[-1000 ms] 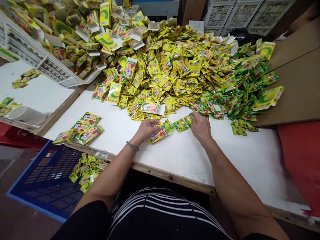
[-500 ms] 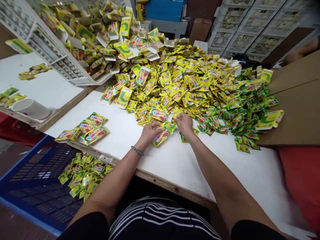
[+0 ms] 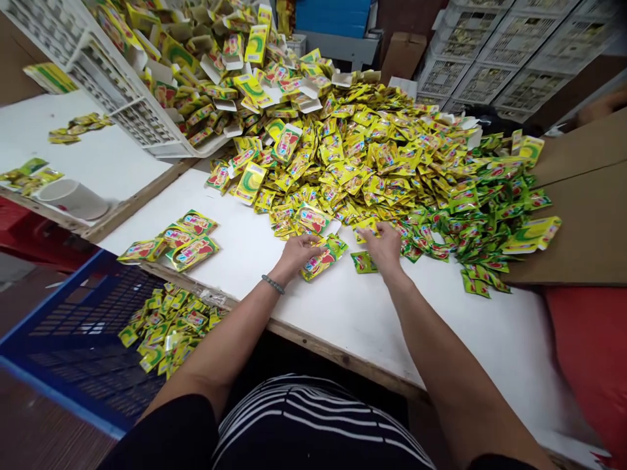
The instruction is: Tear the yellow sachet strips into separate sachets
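My left hand [image 3: 297, 256] pinches the edge of a small yellow-green box [image 3: 321, 259] lying near the front of the white table. Another box [image 3: 312, 219] lies just behind it, at the edge of the pile. To the right, my right hand [image 3: 383, 245] has its fingers closed on a yellow sachet [image 3: 366, 228]. Beside that hand a green sachet [image 3: 364, 262] lies flat on the table. The large pile of yellow sachets [image 3: 372, 156] spreads behind both hands, with green sachets [image 3: 494, 189] at its right side.
Several finished-looking boxes [image 3: 192, 253] lie at the left front edge. A white crate [image 3: 142, 124] tips boxes onto the table [image 3: 245, 261]. Below left stands a blue crate [image 3: 63, 365] with packets inside. A white cup [image 3: 73, 198] lies left; cardboard [image 3: 578, 215] stands right.
My right hand has moved a little to the right, away from the box, and a yellow sachet now shows at its fingers. My left hand stays at the box. The view has shifted slightly.
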A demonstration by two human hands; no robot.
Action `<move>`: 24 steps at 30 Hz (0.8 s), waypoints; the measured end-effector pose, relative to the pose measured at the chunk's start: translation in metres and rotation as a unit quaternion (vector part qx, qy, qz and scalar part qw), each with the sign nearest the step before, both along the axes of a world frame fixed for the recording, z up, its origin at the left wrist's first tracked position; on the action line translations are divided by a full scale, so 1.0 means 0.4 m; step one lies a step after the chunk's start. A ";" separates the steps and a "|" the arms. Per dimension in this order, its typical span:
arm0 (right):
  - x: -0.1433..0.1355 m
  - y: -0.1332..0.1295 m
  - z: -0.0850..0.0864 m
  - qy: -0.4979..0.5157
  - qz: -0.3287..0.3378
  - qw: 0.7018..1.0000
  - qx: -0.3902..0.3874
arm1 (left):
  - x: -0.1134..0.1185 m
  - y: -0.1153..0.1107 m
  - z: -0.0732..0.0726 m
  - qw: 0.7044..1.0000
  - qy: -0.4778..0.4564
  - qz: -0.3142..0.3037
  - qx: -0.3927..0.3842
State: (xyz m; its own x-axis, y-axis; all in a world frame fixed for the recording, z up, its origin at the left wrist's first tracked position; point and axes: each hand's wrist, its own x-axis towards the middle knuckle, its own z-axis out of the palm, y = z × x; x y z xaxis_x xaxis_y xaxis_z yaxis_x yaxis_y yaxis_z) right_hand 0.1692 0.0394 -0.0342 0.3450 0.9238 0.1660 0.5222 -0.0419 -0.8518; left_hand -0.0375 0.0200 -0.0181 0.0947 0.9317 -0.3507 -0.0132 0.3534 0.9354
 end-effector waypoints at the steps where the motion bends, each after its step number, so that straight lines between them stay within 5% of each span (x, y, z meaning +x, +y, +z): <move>1: 0.008 -0.022 0.006 0.056 0.008 0.998 0.012 | 0.003 -0.002 0.002 1.000 -0.002 -0.010 0.003; 5: 0.012 -0.105 0.021 0.232 0.089 0.969 -0.003 | 0.019 -0.016 0.020 0.996 -0.059 -0.073 -0.003; 14: 0.011 -0.139 0.019 0.220 0.102 0.969 -0.047 | 0.022 -0.022 0.023 0.990 -0.105 -0.091 -0.013; 24: 0.026 -0.131 0.029 0.354 0.184 0.907 -0.135 | 0.023 -0.025 0.041 0.980 -0.118 -0.157 -0.034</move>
